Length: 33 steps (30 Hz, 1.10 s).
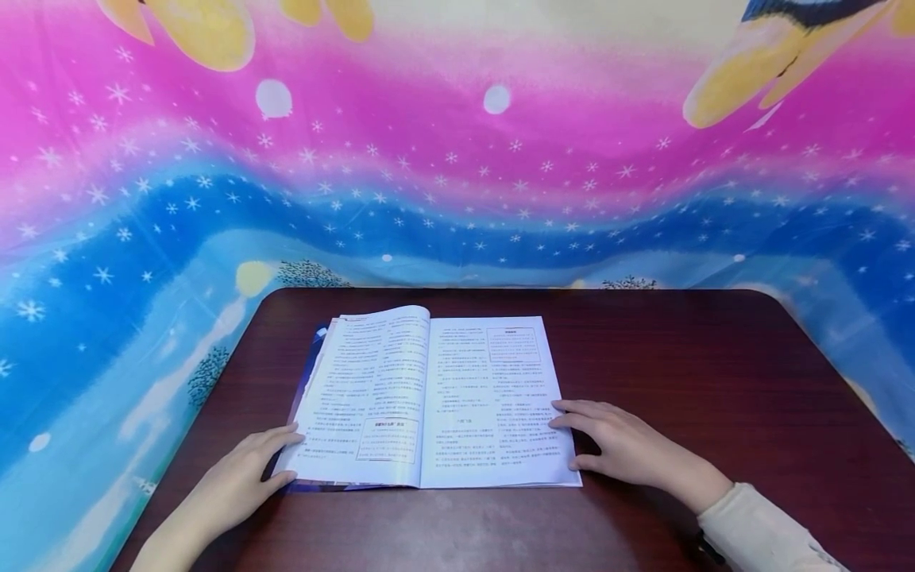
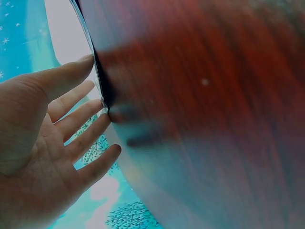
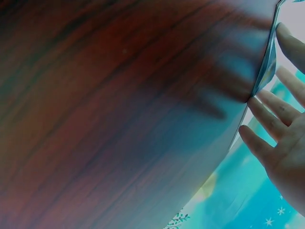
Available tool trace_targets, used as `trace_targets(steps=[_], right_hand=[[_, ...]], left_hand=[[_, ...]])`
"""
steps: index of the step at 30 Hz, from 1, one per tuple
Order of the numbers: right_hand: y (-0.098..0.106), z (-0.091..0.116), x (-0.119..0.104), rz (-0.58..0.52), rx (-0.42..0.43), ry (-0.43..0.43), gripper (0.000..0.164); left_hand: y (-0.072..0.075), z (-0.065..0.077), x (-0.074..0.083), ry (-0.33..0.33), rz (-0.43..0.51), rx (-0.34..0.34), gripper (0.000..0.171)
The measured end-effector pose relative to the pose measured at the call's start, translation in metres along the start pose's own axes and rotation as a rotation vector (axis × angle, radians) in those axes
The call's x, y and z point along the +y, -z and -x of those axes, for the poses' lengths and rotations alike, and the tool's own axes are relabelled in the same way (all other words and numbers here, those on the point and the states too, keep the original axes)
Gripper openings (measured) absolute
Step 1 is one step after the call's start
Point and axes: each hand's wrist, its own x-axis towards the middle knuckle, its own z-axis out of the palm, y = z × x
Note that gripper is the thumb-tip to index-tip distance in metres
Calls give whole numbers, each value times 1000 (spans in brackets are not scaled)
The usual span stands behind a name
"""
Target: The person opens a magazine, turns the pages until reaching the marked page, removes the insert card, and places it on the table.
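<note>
An open magazine (image 1: pixel 493 429) lies on the dark wooden table, its printed pages facing up and the left page bulging near the spine. My left hand (image 1: pixel 239 481) is at its lower left edge, thumb and fingertips touching the border of the page. At the lower right edge, my right hand (image 1: pixel 629 449) rests with fingers stretched over the page's margin. In the left wrist view the left hand (image 2: pixel 57 129) has its fingers spread along the magazine's thin edge. The right wrist view shows the right hand (image 3: pixel 286 124) with extended fingers against the opposite edge.
The dark red-brown table (image 1: pixel 715 381) has rounded far corners and a glossy surface. Behind and beside it hangs a pink and blue cloth (image 1: pixel 443 191) printed with snowflakes. A blue cover edge (image 1: pixel 314 357) shows beneath the magazine's left pages. A light sleeve (image 1: pixel 765 528) covers the right forearm.
</note>
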Motion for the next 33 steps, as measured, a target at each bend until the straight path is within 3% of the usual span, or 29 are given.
trace_targets(steps=[8, 15, 25, 33], right_hand=[[-2, -5, -1, 53, 71, 34, 49], [-2, -11, -3, 85, 160, 3, 49], [2, -17, -4, 69, 261, 10, 42], [1, -22, -6, 67, 361, 38, 40]], left_hand=[[1, -1, 1, 26, 11, -21, 47], [0, -1, -1, 13, 16, -7, 46], [4, -4, 2, 17, -5, -8, 48], [12, -3, 11, -15, -25, 89, 42]])
